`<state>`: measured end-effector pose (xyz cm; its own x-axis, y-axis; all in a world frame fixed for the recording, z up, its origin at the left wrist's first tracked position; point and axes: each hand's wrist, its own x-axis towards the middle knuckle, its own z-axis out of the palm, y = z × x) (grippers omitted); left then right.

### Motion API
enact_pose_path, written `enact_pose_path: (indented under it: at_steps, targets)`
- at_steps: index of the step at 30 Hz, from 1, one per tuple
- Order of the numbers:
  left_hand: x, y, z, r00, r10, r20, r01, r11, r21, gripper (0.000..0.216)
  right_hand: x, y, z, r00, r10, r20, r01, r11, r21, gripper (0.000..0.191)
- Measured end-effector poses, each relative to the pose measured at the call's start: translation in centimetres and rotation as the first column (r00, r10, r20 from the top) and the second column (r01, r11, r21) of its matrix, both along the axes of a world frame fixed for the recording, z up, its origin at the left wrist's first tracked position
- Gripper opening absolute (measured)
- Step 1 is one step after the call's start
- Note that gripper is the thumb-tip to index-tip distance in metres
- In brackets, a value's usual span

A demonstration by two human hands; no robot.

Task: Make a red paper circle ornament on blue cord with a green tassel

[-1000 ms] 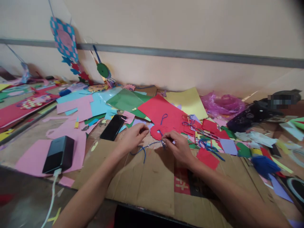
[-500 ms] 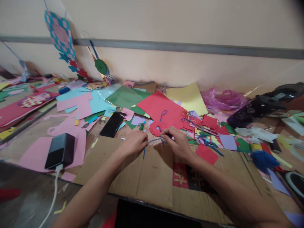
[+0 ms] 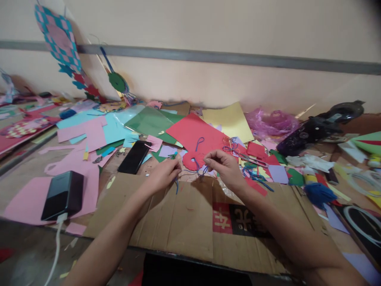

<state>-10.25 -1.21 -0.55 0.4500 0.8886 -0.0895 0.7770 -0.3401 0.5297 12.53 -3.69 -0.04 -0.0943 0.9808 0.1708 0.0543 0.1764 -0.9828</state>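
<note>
A scalloped red paper ring (image 3: 188, 162) lies just beyond my hands, with a blue cord (image 3: 200, 141) looped through its hole. My left hand (image 3: 164, 173) is closed on a strand of this cord, whose loose end hangs below the fingers over the cardboard. Thumb and forefinger of my right hand (image 3: 224, 169) are pinched together at the ring's right side, where the cord makes small loops. The exact spot held there is hard to make out. A sheet of cardboard (image 3: 175, 222) lies beneath both forearms.
Left of my hands are a black phone (image 3: 134, 157) and a power bank (image 3: 63, 194) with a white cable. A red sheet (image 3: 193, 133) lies behind the ring. Scissors (image 3: 253, 160), tangled blue cords (image 3: 256, 178) and a dark bottle (image 3: 309, 133) are at right.
My hands have drawn slightly apart, and the cord between them now shows small loops by the right fingers. The whole view has shifted a little.
</note>
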Motion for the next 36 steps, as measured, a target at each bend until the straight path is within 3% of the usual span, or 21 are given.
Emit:
enact_pose_path:
  at_steps: [3,7,14,21,24,30,36]
  targets:
    - [0.0,-0.1,0.1,0.957,0.085,0.278,-0.047,0.989,-0.142,0.013,0.0,0.1,0.1,1.0,0.006,0.007,-0.006,1.0,-0.008,0.026]
    - [0.2,-0.3,0.0,0.818,0.172,0.549,0.038,0.936,-0.35,0.017,-0.5,-0.2,-0.4,0.998,0.047,0.04,-0.046,0.998,-0.03,0.021]
    - [0.6,-0.5,-0.6,0.727,0.216,0.652,0.087,0.913,-0.399,0.029,-1.0,-0.1,-2.0,0.986,0.094,0.138,-0.093,0.996,-0.012,0.016]
    - [1.1,-0.9,-0.5,0.615,0.317,0.722,0.221,0.81,-0.544,0.039,-1.4,-0.4,-2.4,0.963,0.251,-0.095,-0.267,0.934,-0.236,0.028]
    - [1.2,-1.0,-0.4,0.621,0.307,0.721,0.244,0.798,-0.551,0.039,-1.5,-0.5,-2.3,0.976,0.208,-0.073,-0.218,0.956,-0.194,0.025]
    - [1.5,-1.0,-0.3,0.693,0.233,0.682,0.136,0.887,-0.442,0.032,-1.4,-0.5,-2.0,0.983,0.18,-0.031,-0.183,0.966,-0.182,0.023]
    - [1.8,-0.9,-0.4,0.763,0.171,0.623,0.071,0.936,-0.345,0.022,-1.5,-0.6,-1.6,0.986,0.169,-0.002,-0.168,0.976,-0.138,0.02]
